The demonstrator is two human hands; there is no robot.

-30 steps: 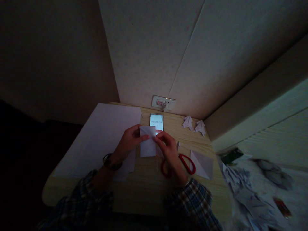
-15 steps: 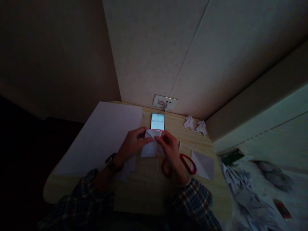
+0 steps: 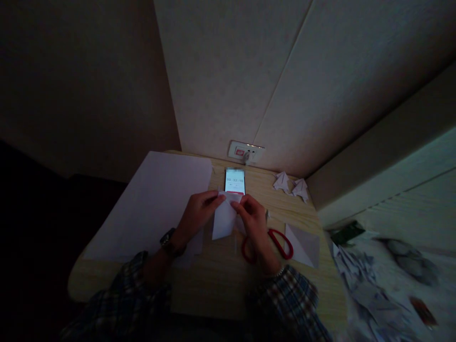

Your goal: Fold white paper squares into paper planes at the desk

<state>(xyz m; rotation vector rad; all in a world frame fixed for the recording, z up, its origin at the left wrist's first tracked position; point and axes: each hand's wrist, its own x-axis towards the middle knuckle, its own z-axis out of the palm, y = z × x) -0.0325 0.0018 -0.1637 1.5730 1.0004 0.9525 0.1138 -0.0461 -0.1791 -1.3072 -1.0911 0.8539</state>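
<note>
Head view: a pale wood table (image 3: 258,183) with rounded left corner, its back edge against the wall (image 3: 231,71).
Left side: large white sheets (image 3: 153,204) cover the surface almost to the table's left edge.
Room to move: wood shows between the phone (image 3: 235,179) and two folded paper shapes (image 3: 281,182) near the back right corner; another strip of wood lies in front, between the forearms.
Right side: red-handled scissors (image 3: 276,244) lie partly under the right wrist — a creased paper (image 3: 306,247) just beside them.
Folded white paper: (image 3: 223,223) held above the table, its upper edge overlapping the phone's lower end.
Left hand: (image 3: 200,208) thumb and fingers pinch the paper's upper left corner; watch on wrist.
Right hand: (image 3: 252,216) bent inward, thumb on the paper's face — fingers closed on its right edge.
</note>
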